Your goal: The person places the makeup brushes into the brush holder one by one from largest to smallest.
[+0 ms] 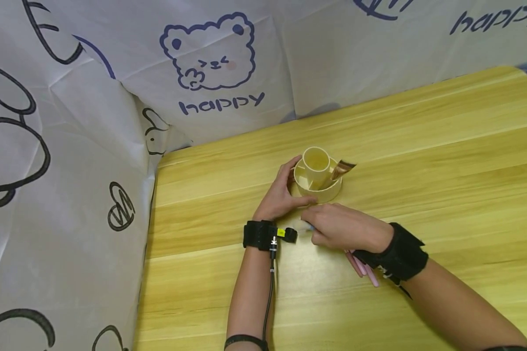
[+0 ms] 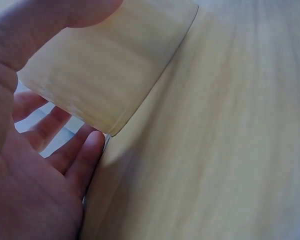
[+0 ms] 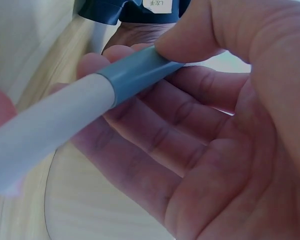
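Observation:
My left hand (image 1: 281,195) holds the side of a cream-yellow round organizer (image 1: 327,196), thumb along its front and fingers around the left. A taller round cup (image 1: 316,161) rises inside it, and a brown-gold flat-ended tube (image 1: 342,168) leans out of its right compartment. Just in front of the organizer, my right hand (image 1: 344,224) pinches a slim white tube (image 3: 50,125) by its blue-grey end (image 3: 140,75), thumb on top and fingers beneath. Most of that tube is hidden by the hand in the head view. The left wrist view shows the organizer's smooth wall (image 2: 105,65) standing on the table.
Several slim pink sticks (image 1: 371,274) lie on the wooden table (image 1: 443,185), partly under the right wrist. A white printed cloth (image 1: 215,53) hangs along the back and left edges. A cable (image 1: 270,292) runs down the left forearm from the wrist strap.

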The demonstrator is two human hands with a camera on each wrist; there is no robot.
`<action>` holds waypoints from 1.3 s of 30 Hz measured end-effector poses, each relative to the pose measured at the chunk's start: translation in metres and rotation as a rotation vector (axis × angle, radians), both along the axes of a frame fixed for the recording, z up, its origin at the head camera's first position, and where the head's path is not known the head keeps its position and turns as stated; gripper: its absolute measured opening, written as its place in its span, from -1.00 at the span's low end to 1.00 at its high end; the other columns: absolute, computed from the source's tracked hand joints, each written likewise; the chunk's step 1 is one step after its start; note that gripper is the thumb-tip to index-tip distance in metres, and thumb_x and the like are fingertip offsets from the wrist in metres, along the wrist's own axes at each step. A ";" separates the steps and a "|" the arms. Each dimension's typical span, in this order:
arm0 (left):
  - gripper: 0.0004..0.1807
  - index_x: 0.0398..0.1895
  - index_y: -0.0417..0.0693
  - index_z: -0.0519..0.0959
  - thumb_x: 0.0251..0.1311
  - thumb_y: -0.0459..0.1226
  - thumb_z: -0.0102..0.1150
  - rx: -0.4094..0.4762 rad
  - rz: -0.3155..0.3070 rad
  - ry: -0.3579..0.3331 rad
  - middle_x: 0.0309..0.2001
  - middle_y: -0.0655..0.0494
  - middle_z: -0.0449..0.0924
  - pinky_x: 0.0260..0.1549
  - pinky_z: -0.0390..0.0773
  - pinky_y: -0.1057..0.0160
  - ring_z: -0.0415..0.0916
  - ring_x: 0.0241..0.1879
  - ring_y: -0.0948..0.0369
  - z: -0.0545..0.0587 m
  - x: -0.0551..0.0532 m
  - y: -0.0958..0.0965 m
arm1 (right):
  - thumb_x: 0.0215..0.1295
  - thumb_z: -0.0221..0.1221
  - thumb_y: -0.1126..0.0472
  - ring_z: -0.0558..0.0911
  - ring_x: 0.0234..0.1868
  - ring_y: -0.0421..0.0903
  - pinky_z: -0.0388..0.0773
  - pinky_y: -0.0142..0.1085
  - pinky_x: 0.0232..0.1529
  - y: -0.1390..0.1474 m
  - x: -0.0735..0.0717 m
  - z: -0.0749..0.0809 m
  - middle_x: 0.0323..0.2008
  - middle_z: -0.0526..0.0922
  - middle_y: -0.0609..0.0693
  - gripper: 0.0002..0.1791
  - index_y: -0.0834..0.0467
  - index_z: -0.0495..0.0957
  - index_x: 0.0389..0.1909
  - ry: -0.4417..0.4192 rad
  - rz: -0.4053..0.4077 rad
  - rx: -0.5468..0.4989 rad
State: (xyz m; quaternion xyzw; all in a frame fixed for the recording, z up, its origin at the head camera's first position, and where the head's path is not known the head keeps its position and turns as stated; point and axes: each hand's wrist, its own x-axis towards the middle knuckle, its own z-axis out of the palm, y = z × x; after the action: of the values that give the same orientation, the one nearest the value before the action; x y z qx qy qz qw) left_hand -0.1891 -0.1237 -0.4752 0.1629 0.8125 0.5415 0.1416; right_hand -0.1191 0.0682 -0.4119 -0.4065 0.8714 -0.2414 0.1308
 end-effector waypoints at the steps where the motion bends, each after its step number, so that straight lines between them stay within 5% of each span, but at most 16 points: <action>1: 0.17 0.61 0.39 0.10 -0.02 -0.23 0.64 -0.004 0.000 0.002 0.49 0.10 0.24 0.44 0.40 0.04 0.38 0.41 0.08 0.000 0.000 0.000 | 0.23 0.15 0.38 0.33 -0.47 -0.21 0.30 -0.38 -0.37 0.000 0.000 0.000 -0.52 0.26 -0.16 -0.92 0.16 0.52 -0.30 0.002 0.001 0.001; 20: 0.17 0.57 0.31 0.13 -0.08 -0.26 0.67 0.003 -0.005 0.034 0.46 0.08 0.22 0.44 0.41 0.10 0.37 0.42 0.13 0.000 0.000 0.002 | 0.21 0.16 0.39 0.26 -0.56 -0.27 0.19 -0.44 -0.48 -0.001 0.001 0.000 -0.56 0.20 -0.20 -0.91 0.15 0.52 -0.31 -0.005 0.007 -0.013; 30: 0.30 0.69 0.34 -0.08 -0.01 -0.27 0.63 0.011 -0.020 -0.027 0.64 0.07 0.02 0.61 0.10 0.10 0.06 0.63 0.18 0.001 0.001 0.000 | 0.22 0.16 0.37 0.25 -0.57 -0.27 0.18 -0.44 -0.50 0.000 0.001 0.001 -0.56 0.19 -0.20 -0.93 0.16 0.53 -0.30 -0.015 -0.001 -0.002; 39: 0.21 0.66 0.32 0.01 0.02 -0.28 0.59 0.019 -0.034 -0.022 0.59 0.10 0.21 0.58 0.19 0.07 0.19 0.57 0.17 0.002 0.000 0.001 | 0.24 0.17 0.35 0.23 -0.57 -0.28 0.15 -0.44 -0.50 0.000 0.000 0.001 -0.56 0.18 -0.20 -0.94 0.15 0.54 -0.29 -0.019 -0.005 0.010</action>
State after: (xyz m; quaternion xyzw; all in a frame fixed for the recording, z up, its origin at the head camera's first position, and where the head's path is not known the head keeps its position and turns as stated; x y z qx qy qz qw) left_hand -0.1887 -0.1231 -0.4730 0.1718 0.8029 0.5485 0.1582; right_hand -0.1188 0.0678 -0.4107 -0.4012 0.8723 -0.2414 0.1406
